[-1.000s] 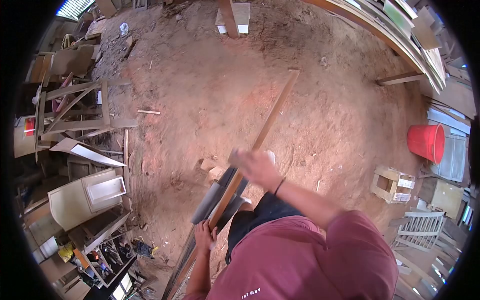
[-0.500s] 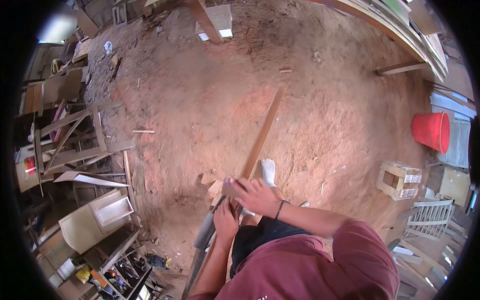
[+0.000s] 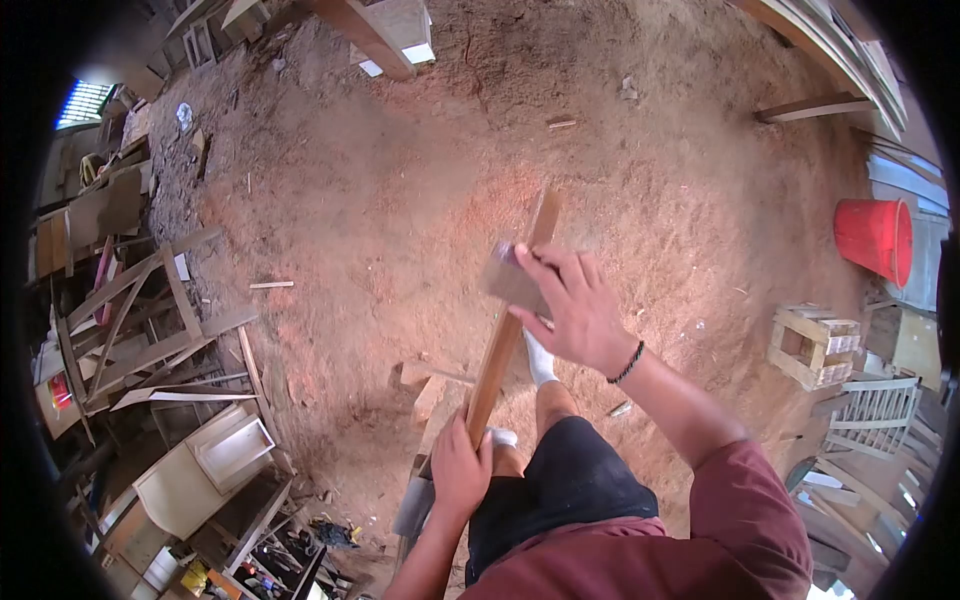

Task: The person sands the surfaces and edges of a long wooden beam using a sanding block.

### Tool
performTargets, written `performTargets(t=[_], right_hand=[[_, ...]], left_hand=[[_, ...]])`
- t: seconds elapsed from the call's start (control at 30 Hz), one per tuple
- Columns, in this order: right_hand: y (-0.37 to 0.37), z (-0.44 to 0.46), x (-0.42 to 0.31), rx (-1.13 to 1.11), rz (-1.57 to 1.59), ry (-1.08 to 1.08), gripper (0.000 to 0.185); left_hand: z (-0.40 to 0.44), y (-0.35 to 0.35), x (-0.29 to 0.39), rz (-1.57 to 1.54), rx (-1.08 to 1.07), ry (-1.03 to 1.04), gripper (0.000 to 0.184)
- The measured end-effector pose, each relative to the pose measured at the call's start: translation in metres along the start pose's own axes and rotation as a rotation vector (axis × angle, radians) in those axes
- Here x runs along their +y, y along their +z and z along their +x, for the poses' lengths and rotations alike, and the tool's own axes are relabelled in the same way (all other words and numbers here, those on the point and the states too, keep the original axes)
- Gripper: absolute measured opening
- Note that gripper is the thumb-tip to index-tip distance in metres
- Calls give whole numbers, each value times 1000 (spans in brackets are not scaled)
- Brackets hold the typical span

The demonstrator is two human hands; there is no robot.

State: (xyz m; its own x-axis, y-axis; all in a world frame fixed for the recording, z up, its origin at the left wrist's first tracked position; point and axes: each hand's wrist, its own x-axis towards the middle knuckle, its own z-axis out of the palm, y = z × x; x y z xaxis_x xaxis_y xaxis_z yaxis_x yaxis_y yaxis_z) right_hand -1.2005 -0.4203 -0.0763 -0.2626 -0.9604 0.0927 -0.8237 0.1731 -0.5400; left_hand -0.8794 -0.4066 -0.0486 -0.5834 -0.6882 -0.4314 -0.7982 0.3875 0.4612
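A long, narrow wooden strip [image 3: 500,350] slants away from my body above the dirt floor. My left hand [image 3: 462,468] is wrapped around its near end, beside a dark-topped wooden support [image 3: 413,508]. Farther along the strip, my right hand [image 3: 580,308] grips a flat grey-brown block [image 3: 512,282], which looks like a sanding block with a purplish patch at its top edge. The block lies across the strip's upper face, with my thumb on its near side and my fingers over its far side. Its underside is hidden.
Wood offcuts [image 3: 430,392] lie near my feet. To the left are piled wooden frames [image 3: 150,300] and a cabinet door [image 3: 190,480]. A red bucket [image 3: 873,240], a small wooden crate [image 3: 815,347] and a slatted rack [image 3: 873,417] stand right. A post [image 3: 365,40] rises ahead.
My right hand has slid the block forward along the strip, away from my left hand. My left hand stays at the near end, now plainly visible. The view has shifted slightly.
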Motion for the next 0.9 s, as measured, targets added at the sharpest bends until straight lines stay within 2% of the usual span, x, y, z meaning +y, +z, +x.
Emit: performTargets(t=[0.13, 0.23, 0.27, 0.3, 0.33, 0.37, 0.43, 0.47, 0.5, 0.53, 0.63, 0.67, 0.7, 0.73, 0.8, 0.83, 0.87, 0.9], right_hand=[[-4, 6, -1, 15, 56, -56, 80], [-9, 28, 24, -23, 46, -112, 79], [-15, 42, 39, 18, 1, -59, 81], [-19, 54, 50, 54, -42, -7, 83], [-21, 60, 55, 46, -44, -6, 83], [-23, 63, 58, 121, -47, -27, 81], [-15, 54, 53, 194, -57, -46, 79], [-10, 39, 37, 107, 1, -160, 79], [-5, 25, 25, 17, 63, -273, 79], [-4, 17, 20, 16, 61, -274, 79], [-10, 17, 25, -91, 119, -321, 81], [-16, 37, 44, -24, -17, -243, 82], [-17, 49, 59, 40, -153, -163, 82], [-16, 52, 66, 36, -148, -159, 82], [-16, 59, 76, 261, -151, -135, 81], [-10, 46, 66, 261, -154, -134, 81], [-1, 21, 44, 121, -31, -244, 80], [3, 8, 32, -17, 91, -354, 79]], left_hand=[[116, -13, 53, -153, 27, 139, 66], [154, -20, 84, -328, -24, 75, 67], [157, -15, 79, -329, -30, 67, 67], [157, -9, 74, -335, 34, 168, 67], [159, -5, 72, -342, 100, 275, 68], [158, -4, 71, -350, 90, 272, 68], [156, -16, 74, -454, -11, 145, 68], [156, -21, 71, -459, -10, 148, 68], [156, -26, 68, -434, -182, 31, 70], [157, -29, 66, -407, -352, -84, 72], [151, -25, 64, -443, -233, -20, 72], [152, -21, 62, -439, -237, -22, 72], [152, -15, 60, -470, -129, 80, 71], [151, -12, 59, -501, -22, 180, 71], [152, -16, 61, -508, -52, 174, 73], [153, -18, 61, -514, -82, 162, 74], [151, -20, 59, -516, -84, 159, 74], [151, -23, 56, -489, -250, 51, 77]])
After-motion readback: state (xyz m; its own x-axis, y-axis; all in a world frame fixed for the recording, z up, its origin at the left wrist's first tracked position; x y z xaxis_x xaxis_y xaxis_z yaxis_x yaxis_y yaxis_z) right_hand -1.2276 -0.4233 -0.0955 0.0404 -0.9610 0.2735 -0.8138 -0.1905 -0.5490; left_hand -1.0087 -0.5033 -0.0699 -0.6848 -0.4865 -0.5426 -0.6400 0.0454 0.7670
